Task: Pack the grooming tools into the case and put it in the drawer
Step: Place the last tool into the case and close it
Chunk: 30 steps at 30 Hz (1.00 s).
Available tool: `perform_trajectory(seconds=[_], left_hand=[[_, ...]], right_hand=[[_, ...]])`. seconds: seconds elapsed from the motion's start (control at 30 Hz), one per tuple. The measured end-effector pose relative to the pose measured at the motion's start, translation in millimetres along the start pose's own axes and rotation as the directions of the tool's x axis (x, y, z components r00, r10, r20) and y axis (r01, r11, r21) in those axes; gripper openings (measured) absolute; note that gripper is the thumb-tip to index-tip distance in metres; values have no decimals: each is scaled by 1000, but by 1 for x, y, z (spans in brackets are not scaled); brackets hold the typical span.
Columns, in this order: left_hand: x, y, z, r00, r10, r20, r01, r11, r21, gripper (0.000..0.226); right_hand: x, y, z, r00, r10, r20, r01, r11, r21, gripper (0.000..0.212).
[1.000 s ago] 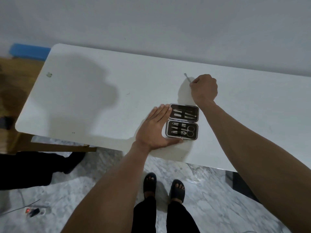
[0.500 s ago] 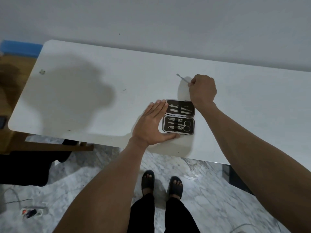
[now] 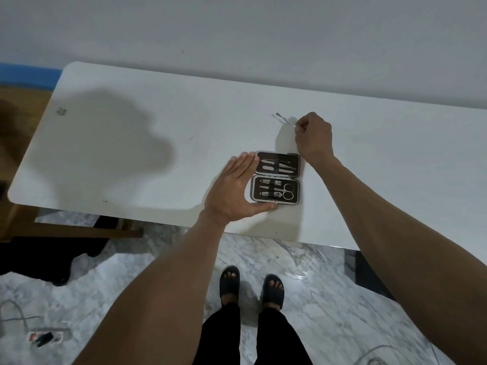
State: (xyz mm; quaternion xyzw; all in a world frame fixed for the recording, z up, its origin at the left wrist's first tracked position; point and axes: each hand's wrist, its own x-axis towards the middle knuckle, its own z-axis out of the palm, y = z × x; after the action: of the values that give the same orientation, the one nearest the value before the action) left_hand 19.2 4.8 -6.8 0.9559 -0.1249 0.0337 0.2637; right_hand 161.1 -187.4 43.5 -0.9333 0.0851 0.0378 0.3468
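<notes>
The fingers of the right hand (image 3: 313, 135) were curled into a loose fist, and a thin metal tool (image 3: 284, 119) was pinched at their tips, its free end raised just off the white table (image 3: 158, 106) beyond the case (image 3: 276, 177). The fingers of the left hand (image 3: 233, 192) were held straight and pressed together, laid flat along the case's left side, with the thumb run under its near edge. The case was lain open in two halves, far and near, with small tools strapped in both and scissors (image 3: 286, 192) seen in the near half. No brand or writing could be read on the case or tools. The case was placed close to the table's near edge. Wide bare tabletop was left to its left and right, and a wall was met at the far edge.
</notes>
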Motion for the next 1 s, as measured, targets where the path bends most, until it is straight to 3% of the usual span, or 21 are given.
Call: perform_trajectory(seconds=[0.17,0.43,0.63,1.0], left_hand=[[0,0,-2,1000,0,17,0,1000,8,122],[-2,4,-3,999,-13,32,13,1000,13,124],[-3,4,-2,999,-13,30,12,1000,14,125],[-3,2,-1,999,-10,32,10,1000,11,124]], right_hand=[[-20,10,-14,1000,6,-19,-3,990,141,20],[-59,27,-34,984,178,-14,-159,906,393,14],[-78,37,-35,965,264,-3,-232,851,471,9],[-79,24,-23,941,337,-47,-282,851,444,13]])
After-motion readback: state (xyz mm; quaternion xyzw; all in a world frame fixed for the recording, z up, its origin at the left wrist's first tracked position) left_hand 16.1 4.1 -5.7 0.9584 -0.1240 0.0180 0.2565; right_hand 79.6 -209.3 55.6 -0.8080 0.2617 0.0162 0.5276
